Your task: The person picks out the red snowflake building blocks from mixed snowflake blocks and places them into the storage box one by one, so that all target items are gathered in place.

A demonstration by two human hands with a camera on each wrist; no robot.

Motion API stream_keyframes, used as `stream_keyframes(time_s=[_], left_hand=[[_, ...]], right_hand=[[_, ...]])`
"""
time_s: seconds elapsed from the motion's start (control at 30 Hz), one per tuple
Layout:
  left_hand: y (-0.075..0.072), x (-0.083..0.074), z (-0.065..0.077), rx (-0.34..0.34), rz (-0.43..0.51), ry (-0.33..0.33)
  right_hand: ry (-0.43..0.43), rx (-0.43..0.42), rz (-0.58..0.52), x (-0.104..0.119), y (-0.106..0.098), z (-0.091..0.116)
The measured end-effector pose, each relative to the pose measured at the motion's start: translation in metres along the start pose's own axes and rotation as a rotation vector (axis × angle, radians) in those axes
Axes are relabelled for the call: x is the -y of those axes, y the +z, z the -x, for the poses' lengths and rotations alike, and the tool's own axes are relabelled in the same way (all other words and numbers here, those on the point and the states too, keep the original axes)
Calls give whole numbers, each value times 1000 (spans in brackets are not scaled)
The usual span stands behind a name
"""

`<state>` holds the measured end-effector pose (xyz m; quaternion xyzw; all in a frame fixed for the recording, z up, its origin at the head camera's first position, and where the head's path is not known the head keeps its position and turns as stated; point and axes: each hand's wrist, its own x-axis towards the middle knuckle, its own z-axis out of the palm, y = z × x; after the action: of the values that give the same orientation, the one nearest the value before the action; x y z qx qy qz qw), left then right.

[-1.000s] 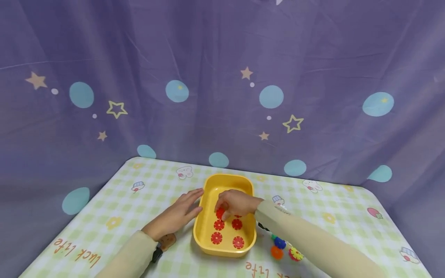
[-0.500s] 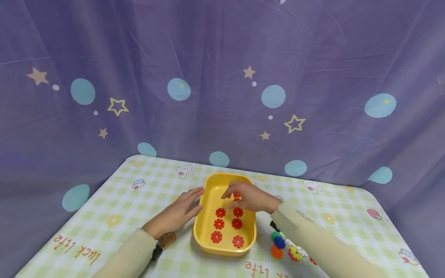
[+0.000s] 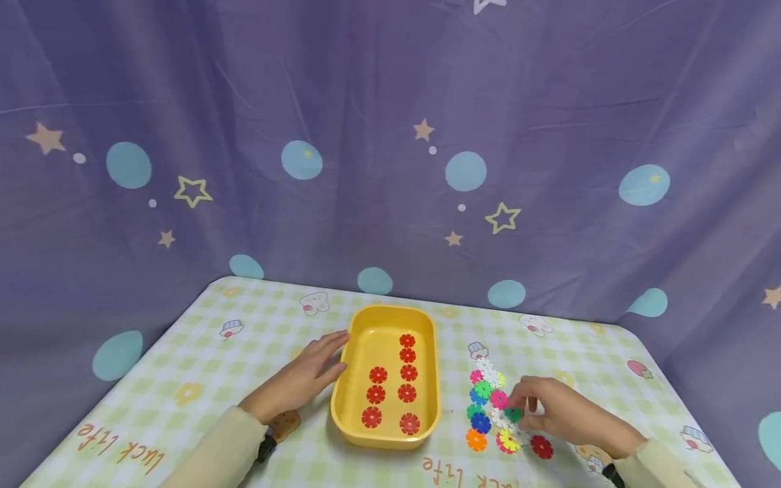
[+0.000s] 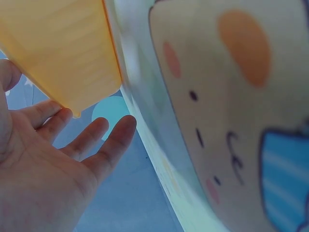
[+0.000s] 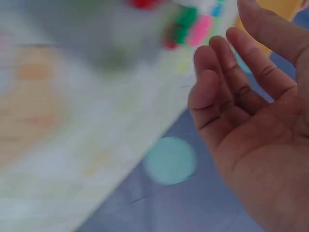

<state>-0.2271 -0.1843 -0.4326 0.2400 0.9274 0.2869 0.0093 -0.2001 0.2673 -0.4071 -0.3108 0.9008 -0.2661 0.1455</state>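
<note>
In the head view, a yellow tray (image 3: 344,407) holds red snowflake discs (image 3: 408,373) in two columns, three on the left and several on the right. My left hand (image 3: 299,379) has its fingers extended against the tray's left side; the left wrist view shows fingertips at the tray's edge. My right hand (image 3: 552,410) is over a loose pile of snowflake discs right of the tray. Its thumb and fingers are spread around a green disc (image 3: 514,413), and the right wrist view shows a gap between thumb and fingers.
The pile includes a blue disc (image 3: 481,423), an orange disc (image 3: 476,440), white, pink and yellow ones, and a red disc (image 3: 542,446) at its near right. A checked cloth (image 3: 256,359) covers the table. A purple curtain (image 3: 378,224) hangs behind it.
My right hand has left the tray and moved right to the pile. The red disc that was under its fingers lies atop the left column. My left hand stays at the tray.
</note>
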Motion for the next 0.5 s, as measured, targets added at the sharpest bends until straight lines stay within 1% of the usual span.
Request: stream_keyframes(time_s=[0.1, 0.17, 0.27, 0.37, 0.43, 0.5], left_hand=[[0, 1, 1, -3, 4, 2], [0, 2, 1, -7, 5, 6], [0, 3, 1, -19, 2, 20], [0, 3, 2, -28, 6, 27], [1, 2, 1, -24, 11, 20], [1, 2, 1, -21, 15, 15]], right_hand=[[61, -6, -35, -17, 11, 22], [70, -34, -35, -25, 19, 33], [47, -92, -17, -33, 27, 43], [10, -153, 2, -36, 33, 48], [-7, -172, 1, -37, 35, 49], [-5, -169, -20, -38, 36, 50]])
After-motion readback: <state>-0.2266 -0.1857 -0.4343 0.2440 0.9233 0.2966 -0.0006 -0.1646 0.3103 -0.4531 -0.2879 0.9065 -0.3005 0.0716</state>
